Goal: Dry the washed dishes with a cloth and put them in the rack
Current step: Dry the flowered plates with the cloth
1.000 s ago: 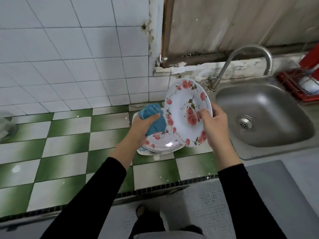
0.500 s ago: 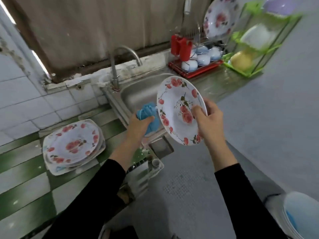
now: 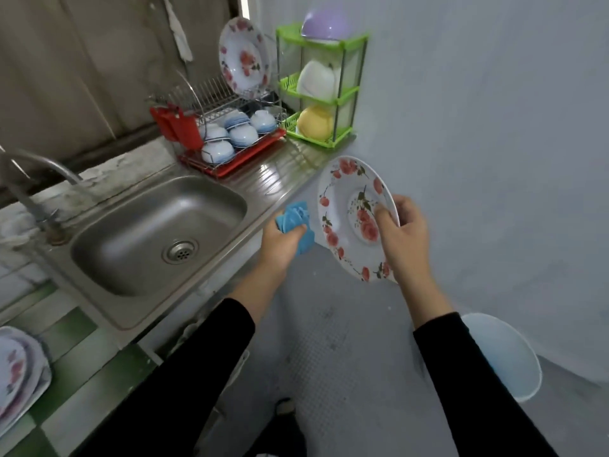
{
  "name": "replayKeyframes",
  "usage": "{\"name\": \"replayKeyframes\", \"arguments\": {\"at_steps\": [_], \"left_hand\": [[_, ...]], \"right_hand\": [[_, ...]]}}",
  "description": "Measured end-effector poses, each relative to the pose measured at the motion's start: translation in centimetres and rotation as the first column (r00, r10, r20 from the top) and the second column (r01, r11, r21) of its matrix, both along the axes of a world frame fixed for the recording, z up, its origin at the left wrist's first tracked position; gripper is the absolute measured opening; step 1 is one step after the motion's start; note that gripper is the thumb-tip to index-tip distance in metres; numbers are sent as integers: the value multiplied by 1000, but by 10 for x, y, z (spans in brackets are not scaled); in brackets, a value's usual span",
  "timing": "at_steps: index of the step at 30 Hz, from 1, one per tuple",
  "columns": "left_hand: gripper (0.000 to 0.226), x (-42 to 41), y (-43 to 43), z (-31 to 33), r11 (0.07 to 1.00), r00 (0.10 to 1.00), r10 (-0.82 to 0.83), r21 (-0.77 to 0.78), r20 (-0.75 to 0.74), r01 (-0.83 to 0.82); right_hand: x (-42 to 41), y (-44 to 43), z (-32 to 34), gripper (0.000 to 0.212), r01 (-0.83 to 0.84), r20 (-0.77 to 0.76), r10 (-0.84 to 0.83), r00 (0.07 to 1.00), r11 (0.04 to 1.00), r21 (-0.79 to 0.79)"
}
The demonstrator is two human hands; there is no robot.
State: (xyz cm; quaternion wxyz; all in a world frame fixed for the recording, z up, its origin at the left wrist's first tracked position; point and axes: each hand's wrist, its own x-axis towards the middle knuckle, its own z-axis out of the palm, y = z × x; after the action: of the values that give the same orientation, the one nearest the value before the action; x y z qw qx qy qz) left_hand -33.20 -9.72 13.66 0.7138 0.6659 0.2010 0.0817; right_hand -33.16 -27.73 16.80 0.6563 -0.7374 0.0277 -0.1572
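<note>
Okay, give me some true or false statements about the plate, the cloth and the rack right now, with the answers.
1. The right hand holds the floral plate. True.
2. The left hand grips a red cloth. False: the cloth is blue.
3. A second plate stands in the dish rack. True.
4. The sink is full of dishes. False: the sink shows only its drain.
</note>
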Motion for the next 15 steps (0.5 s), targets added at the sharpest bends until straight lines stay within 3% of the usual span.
{"name": "replayKeyframes", "arguments": {"at_steps": [7, 15], "left_hand": [[22, 93, -9, -1, 998, 997, 43, 41, 69, -46], [22, 250, 29, 32, 974, 959, 211, 38, 188, -221]], "right_hand": [[91, -6, -1, 24, -57, 69, 56, 996, 998, 15], [265, 35, 31, 28, -199, 175, 205, 963, 979, -51]]}}
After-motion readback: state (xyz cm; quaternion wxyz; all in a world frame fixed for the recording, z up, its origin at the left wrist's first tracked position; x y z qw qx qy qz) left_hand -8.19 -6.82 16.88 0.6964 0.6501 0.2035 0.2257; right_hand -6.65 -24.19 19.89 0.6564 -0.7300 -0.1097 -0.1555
